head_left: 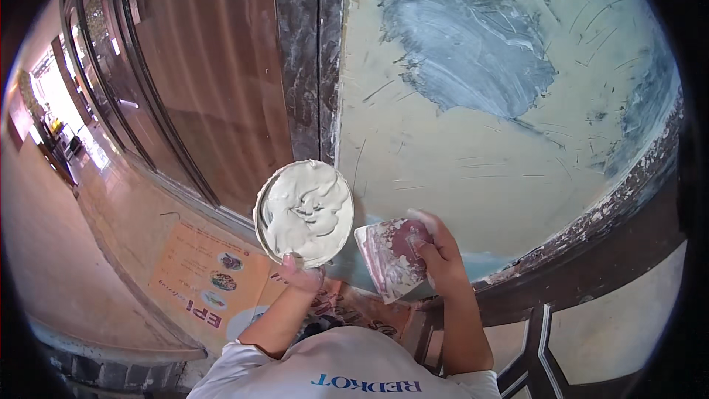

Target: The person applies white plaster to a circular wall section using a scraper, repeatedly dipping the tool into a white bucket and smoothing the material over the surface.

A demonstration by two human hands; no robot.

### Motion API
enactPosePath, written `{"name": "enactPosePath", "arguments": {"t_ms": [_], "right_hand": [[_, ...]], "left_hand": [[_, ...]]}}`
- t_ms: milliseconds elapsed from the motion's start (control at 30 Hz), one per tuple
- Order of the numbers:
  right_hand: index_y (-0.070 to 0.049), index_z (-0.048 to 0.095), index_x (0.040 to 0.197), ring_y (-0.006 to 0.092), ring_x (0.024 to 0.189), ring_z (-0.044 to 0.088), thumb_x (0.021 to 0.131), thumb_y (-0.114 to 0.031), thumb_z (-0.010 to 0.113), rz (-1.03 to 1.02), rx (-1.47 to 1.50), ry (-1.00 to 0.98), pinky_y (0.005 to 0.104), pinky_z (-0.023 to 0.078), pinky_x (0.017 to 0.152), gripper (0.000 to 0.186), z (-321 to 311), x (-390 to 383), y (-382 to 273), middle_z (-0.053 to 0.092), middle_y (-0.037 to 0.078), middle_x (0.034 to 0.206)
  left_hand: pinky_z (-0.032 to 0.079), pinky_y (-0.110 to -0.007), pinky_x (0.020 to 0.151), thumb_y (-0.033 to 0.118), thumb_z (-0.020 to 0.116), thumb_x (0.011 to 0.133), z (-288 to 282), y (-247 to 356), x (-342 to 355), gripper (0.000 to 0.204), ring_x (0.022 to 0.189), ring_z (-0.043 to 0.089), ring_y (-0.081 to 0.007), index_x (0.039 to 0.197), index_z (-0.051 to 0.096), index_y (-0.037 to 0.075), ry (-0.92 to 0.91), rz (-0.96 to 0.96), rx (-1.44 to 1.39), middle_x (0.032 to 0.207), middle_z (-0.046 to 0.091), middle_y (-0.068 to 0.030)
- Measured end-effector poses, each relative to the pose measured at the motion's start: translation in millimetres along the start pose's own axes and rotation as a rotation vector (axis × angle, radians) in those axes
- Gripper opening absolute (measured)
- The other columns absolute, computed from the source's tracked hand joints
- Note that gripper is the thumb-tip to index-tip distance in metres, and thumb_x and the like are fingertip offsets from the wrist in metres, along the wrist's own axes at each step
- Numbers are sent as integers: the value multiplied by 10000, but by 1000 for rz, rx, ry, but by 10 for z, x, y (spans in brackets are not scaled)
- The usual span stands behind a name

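Note:
A round container (260,227) filled with off-white putty (309,210) rests on my left hand (301,275). My left thumb hooks over its near rim, and the other fingers are hidden underneath. In my right hand (442,255) is a wide putty spreader (393,258), pinkish and smeared with dried putty, its straight edge toward the container but apart from it. Ahead stands a pale cream wall (450,166), with a large grey-blue patch (473,48) streaked with white high on it. The spreader is in front of the wall's lower part.
Left of the wall runs a dark, scuffed frame (306,66) beside a brown glazed panel (210,52). An orange printed banner (207,273) lies on the floor (122,192). Dark, peeling trim (583,266) curves along the wall's right side, next to a patterned panel (620,310).

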State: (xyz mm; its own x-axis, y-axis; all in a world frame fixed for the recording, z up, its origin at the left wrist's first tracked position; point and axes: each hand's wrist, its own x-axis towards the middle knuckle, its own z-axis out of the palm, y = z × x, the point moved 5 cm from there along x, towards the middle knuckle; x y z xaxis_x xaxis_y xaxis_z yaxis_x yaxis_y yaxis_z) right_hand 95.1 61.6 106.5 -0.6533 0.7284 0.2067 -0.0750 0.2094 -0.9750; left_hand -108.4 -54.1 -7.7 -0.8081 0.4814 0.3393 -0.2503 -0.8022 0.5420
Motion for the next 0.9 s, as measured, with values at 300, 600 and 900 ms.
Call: {"name": "enactPosePath", "arguments": {"t_ms": [300, 600, 900], "right_hand": [[50, 639, 1027, 130, 880, 580, 872, 78, 418, 125, 187, -128, 254, 452, 815, 271, 329, 181, 179, 644, 83, 988], [4, 650, 1054, 93, 795, 562, 892, 63, 436, -11, -230, 94, 229, 446, 712, 275, 346, 236, -256, 668, 77, 970], [-44, 608, 1128, 256, 747, 669, 824, 69, 475, -378, -516, 231, 325, 530, 700, 351, 250, 130, -551, 673, 171, 920]], "left_hand": [[355, -447, 1112, 538, 489, 781, -82, -31, 137, 878, 1333, 410, -349, 1456, 304, 7, -60, -69, 92, 1461, 385, -167], [363, -438, 1101, 516, 507, 783, -36, -132, 157, 861, 1319, 424, -333, 1448, 314, 5, -132, -152, 111, 1446, 403, -160], [370, -429, 1091, 494, 525, 784, 29, -269, 74, 844, 1305, 438, -317, 1440, 324, 2, -210, -253, 150, 1430, 420, -154]]}}
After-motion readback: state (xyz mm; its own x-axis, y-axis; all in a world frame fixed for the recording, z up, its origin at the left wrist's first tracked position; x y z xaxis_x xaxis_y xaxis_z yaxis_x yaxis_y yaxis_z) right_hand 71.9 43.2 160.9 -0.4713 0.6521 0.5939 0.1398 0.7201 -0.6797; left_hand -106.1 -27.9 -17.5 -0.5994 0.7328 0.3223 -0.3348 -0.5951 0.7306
